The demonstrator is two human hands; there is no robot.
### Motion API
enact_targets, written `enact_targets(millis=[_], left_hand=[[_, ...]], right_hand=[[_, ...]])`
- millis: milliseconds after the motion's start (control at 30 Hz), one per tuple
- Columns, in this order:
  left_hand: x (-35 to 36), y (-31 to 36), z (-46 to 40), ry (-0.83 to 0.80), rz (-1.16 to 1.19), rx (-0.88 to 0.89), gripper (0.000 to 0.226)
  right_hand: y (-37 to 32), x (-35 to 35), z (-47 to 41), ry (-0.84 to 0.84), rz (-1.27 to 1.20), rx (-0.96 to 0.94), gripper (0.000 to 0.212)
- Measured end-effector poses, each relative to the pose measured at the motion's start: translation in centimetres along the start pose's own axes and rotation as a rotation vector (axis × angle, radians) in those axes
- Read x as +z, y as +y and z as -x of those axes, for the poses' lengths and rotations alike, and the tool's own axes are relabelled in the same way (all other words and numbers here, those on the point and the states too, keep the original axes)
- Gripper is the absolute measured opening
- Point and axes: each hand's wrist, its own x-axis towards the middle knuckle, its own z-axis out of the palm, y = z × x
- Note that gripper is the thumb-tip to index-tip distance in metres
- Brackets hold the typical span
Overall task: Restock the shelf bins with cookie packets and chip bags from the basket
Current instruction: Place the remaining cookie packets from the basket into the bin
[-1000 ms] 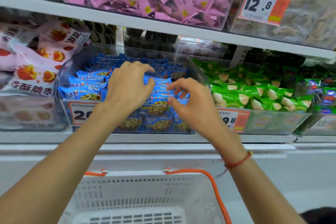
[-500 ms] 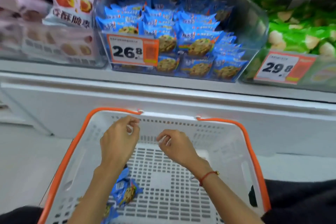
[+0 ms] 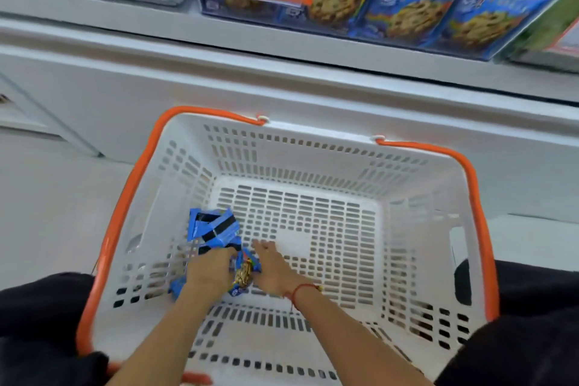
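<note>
cookie packets (image 3: 214, 229): last few, blue, near-left of basket (image 3: 416, 197) floor | left hand (image 3: 208, 269): fingers curled round packets, gathering them | right hand (image 3: 271, 263): fingers extended, flat beside them, likely corralling | shelf bin (image 3: 407, 9): above, nearly full

Bright even light, motion blur, wide-angle distortion

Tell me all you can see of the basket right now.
The basket is white slotted plastic with orange handles folded down along its rim. It sits upright on the floor below the shelf, between the person's knees. Most of its bottom is bare; a few blue cookie packets lie at its near left. Both hands reach in: the left hand on the packets, the right hand beside them.
</note>
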Motion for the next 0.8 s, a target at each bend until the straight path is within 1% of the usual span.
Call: enact_targets(millis=[67,133,167,200,233,267,300,400,433,500,567,600,700,733,800], left_hand=[[0.3,0.3,-0.2,-0.013,-0.004,-0.004,0.041],[0.2,0.2,-0.4,-0.044,-0.006,-0.005,0.041],[0.2,0.0,-0.6,-0.066,0.005,-0.002,0.042],[0.1,0.0,-0.7,-0.086,0.037,0.003,0.043],[-0.1,-0.1,-0.7,-0.111,0.070,0.010,0.043],[-0.2,-0.1,-0.7,-0.139,0.108,0.018,0.044],[-0.3,-0.1,-0.7,-0.170,0.161,0.018,0.044],[-0.8,0.1,-1.1,-0.207,0.401,-0.009,0.040],[-1.2,0.4,-1.3,-0.194,0.465,-0.020,0.037],[-2.8,1.6,-1.4,-0.177,0.604,0.003,0.037],[-5.1,3.8,-1.1,-0.184,0.727,0.048,0.042],[-6.1,4.7,-0.6,-0.201,0.750,0.062,0.044],[-9.1,7.6,0.1,-0.201,0.767,0.140,0.054],[-10.4,8.6,0.5,-0.165,0.782,0.185,0.054],[-12.8,10.0,1.5,-0.038,0.847,0.309,0.044]], right_hand=[[-0.3,0.7,-0.5,0.072,0.088,0.007,0.056],[-0.5,0.9,-0.5,0.171,0.162,0.006,0.031],[-0.5,0.9,-0.4,0.180,0.169,0.004,0.015],[-0.4,0.9,-0.2,0.167,0.154,-0.006,0.010],[-0.1,1.1,-0.1,0.138,0.111,-0.007,0.025],[0.1,1.0,0.2,0.108,0.048,-0.001,0.034],[0.4,0.7,0.6,0.098,-0.017,0.011,0.037],[1.2,-1.8,2.2,0.131,-0.094,0.033,0.034],[1.5,-3.0,2.8,0.145,-0.132,0.029,0.028],[2.1,-6.3,4.3,0.135,-0.180,0.037,0.008],[2.5,-9.9,5.8,0.112,-0.198,0.056,0.031],[2.5,-11.3,6.4,0.109,-0.238,0.057,0.036],[1.5,-16.1,9.3,0.205,-0.440,0.033,0.031],[1.1,-17.8,10.7,0.251,-0.492,-0.003,0.028],[0.5,-20.4,13.3,0.312,-0.557,-0.110,0.027]])
